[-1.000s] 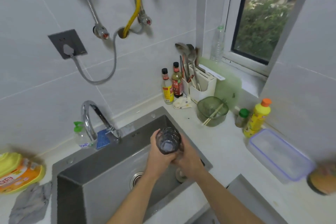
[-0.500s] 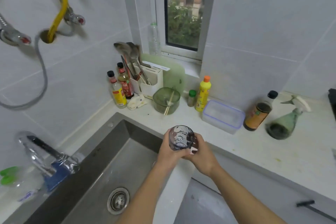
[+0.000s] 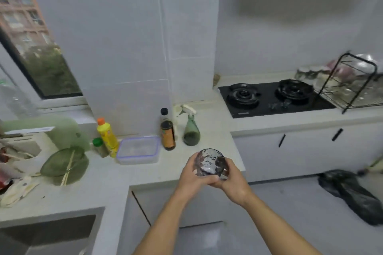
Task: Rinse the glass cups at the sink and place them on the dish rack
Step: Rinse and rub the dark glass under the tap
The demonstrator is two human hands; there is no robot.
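Both hands grasp one textured glass cup (image 3: pixel 210 164), held in the air to the left of the gas hob (image 3: pixel 269 99) and nearer the camera than it, above the front corner of the pale surface (image 3: pixel 134 174). The left hand (image 3: pixel 189 178) curls round the cup's left side, its fingers bent against the glass. The right hand (image 3: pixel 233 180) wraps the right side and reaches under the cup, where the fingers of the two hands meet. The cup is tipped so that one round end faces the camera (which end is hard to tell). The black wire dish rack (image 3: pixel 352 85) stands just right of the hob and holds blurred dishes. Left of the hob stand a green spray bottle (image 3: pixel 191 130) and a dark sauce bottle (image 3: pixel 167 133). The sink (image 3: pixel 47 232) lies far left of the hob.
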